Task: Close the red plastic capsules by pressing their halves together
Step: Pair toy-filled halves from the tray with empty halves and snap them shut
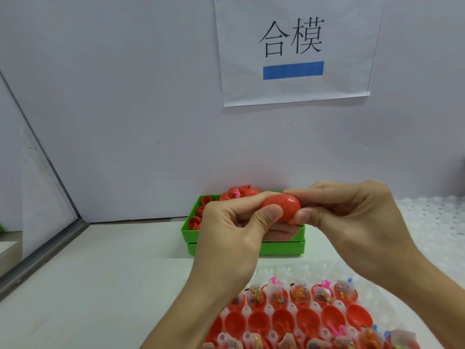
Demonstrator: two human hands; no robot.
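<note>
Your fingers (270, 214) are clamped on one red capsule (281, 206), held in the air between both hands. Your left hand (231, 230) pinches its left half, thumb on the near side and forefinger curled over the top. Your right hand (352, 217) pinches its right half the same way, thumb tip on the near lower edge and forefinger along the top. The two halves meet at a visible seam near the middle of the capsule; whether they are fully seated cannot be told.

Below your fingers, nearest to you, a white moulded tray (312, 269) holds rows of open red capsule halves (308, 321). Some halves are bare inside; others carry small clear packets (299, 293) with coloured contents, and pink plastic pieces (275, 282) stand up among them.

Directly behind your fingers, a green bin (191, 233) sits on a second green bin (281, 248), and the upper one holds a heap of red capsule pieces (241, 192).

Beyond that, above your fingers, a paper sign (294, 46) with two printed characters and a blue bar hangs on the pale wall (125, 96).
</note>
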